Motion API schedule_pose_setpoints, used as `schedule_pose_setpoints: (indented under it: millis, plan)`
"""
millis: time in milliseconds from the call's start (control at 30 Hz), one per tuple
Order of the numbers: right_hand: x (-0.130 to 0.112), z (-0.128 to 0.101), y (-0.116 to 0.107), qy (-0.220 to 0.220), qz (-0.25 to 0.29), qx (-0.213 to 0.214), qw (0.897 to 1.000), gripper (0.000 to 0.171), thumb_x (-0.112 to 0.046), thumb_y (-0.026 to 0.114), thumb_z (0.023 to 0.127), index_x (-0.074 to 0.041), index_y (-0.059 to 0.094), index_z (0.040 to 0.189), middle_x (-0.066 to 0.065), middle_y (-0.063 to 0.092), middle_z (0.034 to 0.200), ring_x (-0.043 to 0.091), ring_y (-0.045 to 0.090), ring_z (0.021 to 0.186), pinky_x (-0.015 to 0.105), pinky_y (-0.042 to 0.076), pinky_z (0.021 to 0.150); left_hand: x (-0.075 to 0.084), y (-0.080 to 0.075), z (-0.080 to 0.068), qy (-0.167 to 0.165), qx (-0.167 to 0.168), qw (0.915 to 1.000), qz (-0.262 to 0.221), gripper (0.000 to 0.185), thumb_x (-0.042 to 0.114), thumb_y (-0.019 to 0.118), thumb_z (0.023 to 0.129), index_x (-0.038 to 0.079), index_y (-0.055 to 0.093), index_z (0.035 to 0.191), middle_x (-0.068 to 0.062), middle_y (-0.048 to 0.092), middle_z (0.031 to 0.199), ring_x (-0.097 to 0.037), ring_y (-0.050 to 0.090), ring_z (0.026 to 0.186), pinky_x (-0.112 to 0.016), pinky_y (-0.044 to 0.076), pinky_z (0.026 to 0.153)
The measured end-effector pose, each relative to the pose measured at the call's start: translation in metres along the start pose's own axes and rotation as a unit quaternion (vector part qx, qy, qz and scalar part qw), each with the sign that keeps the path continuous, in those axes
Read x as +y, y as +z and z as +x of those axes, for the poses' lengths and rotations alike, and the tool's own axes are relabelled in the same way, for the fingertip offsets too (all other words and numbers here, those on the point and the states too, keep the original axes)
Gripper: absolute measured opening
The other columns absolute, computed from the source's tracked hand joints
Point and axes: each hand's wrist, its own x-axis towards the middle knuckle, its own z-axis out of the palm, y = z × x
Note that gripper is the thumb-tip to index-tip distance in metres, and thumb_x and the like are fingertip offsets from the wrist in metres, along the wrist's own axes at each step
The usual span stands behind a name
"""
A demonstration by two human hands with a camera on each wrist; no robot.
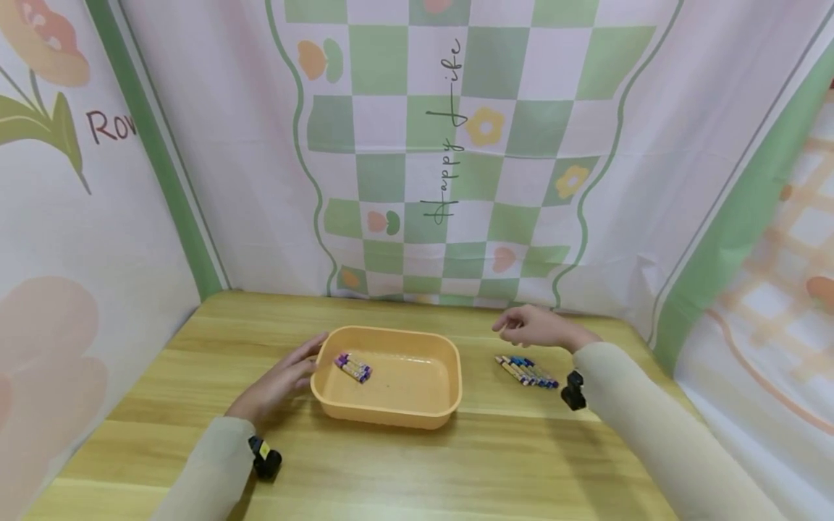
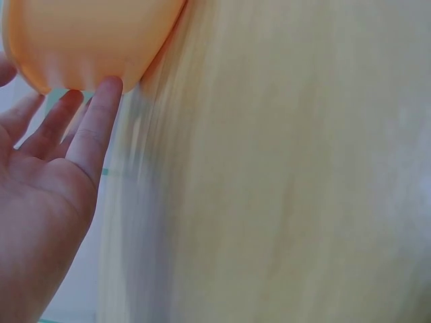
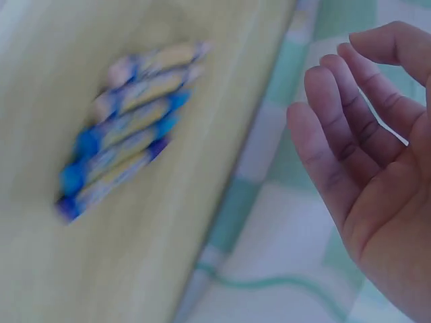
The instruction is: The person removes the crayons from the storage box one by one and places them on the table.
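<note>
My left hand point(image 1: 280, 383) rests against the left side of an orange plastic basin point(image 1: 391, 418). In the left wrist view its fingers point(image 2: 97, 128) are fairly straight, with the tips on the basin's outer wall point(image 2: 87, 40). Inside the basin, toward its left end, lie several purple-ended crayons point(image 1: 352, 367) side by side. My right hand point(image 1: 536, 325) hovers above the table behind a slanted row of crayons point(image 1: 526, 372). Its fingers are loosely bent and hold nothing in the right wrist view. That row point(image 3: 128, 121) has pale pink, blue and purple ends and yellowish wrappers.
Everything stands on a wood-grain table point(image 1: 495, 463). A checked curtain point(image 1: 443, 159) hangs along the table's back edge, and printed cloth hangs at both sides. Each wrist wears a small black camera, one of them at the right cuff point(image 1: 573, 391).
</note>
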Motion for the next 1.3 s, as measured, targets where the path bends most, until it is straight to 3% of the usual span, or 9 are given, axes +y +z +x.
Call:
schedule_pose_setpoints:
  millis: [100, 300, 533, 700, 867, 1067, 1300]
  plan:
    - [-0.02, 0.017, 0.003, -0.019, -0.007, -0.006, 1.0, 0.027, -0.013, 0.06, 0.096, 0.001, 0.066, 0.118, 0.006, 0.067, 0.097, 0.023, 0.065, 0.085, 0.048, 0.059, 0.08, 0.0, 0.0, 0.0, -0.009, 0.005, 0.9999, 0.0, 0.061, 0.026, 0.048, 0.105, 0.028, 0.024, 0.16, -0.009, 0.024, 0.163, -0.034, 0.046, 0.135, -0.054, 0.034, 0.113]
    - [-0.06, 0.049, 0.016, -0.043, -0.016, -0.029, 0.999, 0.026, -0.016, 0.062, 0.096, -0.004, 0.069, 0.118, 0.005, 0.069, 0.093, 0.033, 0.067, 0.091, 0.042, 0.059, 0.079, 0.001, 0.001, -0.001, -0.008, 0.004, 1.0, 0.005, 0.061, 0.027, 0.047, 0.105, 0.027, 0.022, 0.161, -0.011, 0.024, 0.163, -0.035, 0.047, 0.134, -0.055, 0.034, 0.113]
    - [-0.093, 0.084, 0.046, -0.062, -0.029, -0.076, 0.995, 0.03, -0.016, 0.063, 0.095, -0.003, 0.068, 0.122, 0.008, 0.071, 0.103, 0.017, 0.067, 0.087, 0.031, 0.058, 0.076, 0.001, 0.001, -0.001, 0.01, -0.004, 0.9999, 0.013, 0.061, 0.023, 0.046, 0.106, 0.021, 0.021, 0.161, -0.017, 0.022, 0.163, -0.039, 0.046, 0.135, -0.052, 0.038, 0.111]
    - [-0.114, 0.102, 0.072, -0.061, -0.036, -0.124, 0.99, 0.034, -0.016, 0.064, 0.094, -0.003, 0.067, 0.125, 0.0, 0.071, 0.106, 0.013, 0.067, 0.091, 0.032, 0.058, 0.08, 0.001, 0.001, -0.002, 0.008, 0.0, 0.9999, 0.015, 0.062, 0.022, 0.046, 0.105, 0.021, 0.021, 0.161, -0.017, 0.022, 0.162, -0.039, 0.045, 0.135, -0.052, 0.039, 0.111]
    - [-0.127, 0.116, 0.095, -0.033, -0.028, -0.178, 0.983, 0.039, -0.015, 0.064, 0.095, -0.005, 0.063, 0.132, 0.002, 0.068, 0.115, 0.015, 0.066, 0.098, 0.034, 0.058, 0.085, 0.0, 0.0, -0.001, 0.018, -0.005, 0.9998, 0.011, 0.061, 0.021, 0.045, 0.105, 0.02, 0.02, 0.162, -0.019, 0.022, 0.162, -0.04, 0.045, 0.134, -0.052, 0.039, 0.111]
    - [-0.134, 0.132, 0.121, -0.036, -0.102, -0.164, 0.981, 0.039, -0.022, 0.065, 0.094, -0.013, 0.065, 0.132, -0.001, 0.067, 0.12, 0.012, 0.062, 0.107, 0.027, 0.052, 0.092, -0.002, 0.0, 0.0, 0.009, 0.001, 1.0, 0.002, 0.06, 0.023, 0.045, 0.106, 0.025, 0.022, 0.161, -0.015, 0.024, 0.162, -0.038, 0.047, 0.133, -0.054, 0.037, 0.111]
    - [-0.131, 0.148, 0.145, -0.055, -0.103, -0.118, 0.986, 0.035, -0.012, 0.067, 0.092, -0.006, 0.067, 0.127, 0.004, 0.071, 0.115, 0.015, 0.064, 0.106, 0.023, 0.051, 0.091, -0.003, -0.001, 0.001, 0.015, -0.003, 0.9999, -0.001, 0.059, 0.021, 0.044, 0.106, 0.024, 0.022, 0.161, -0.016, 0.023, 0.162, -0.039, 0.047, 0.133, -0.051, 0.04, 0.11]
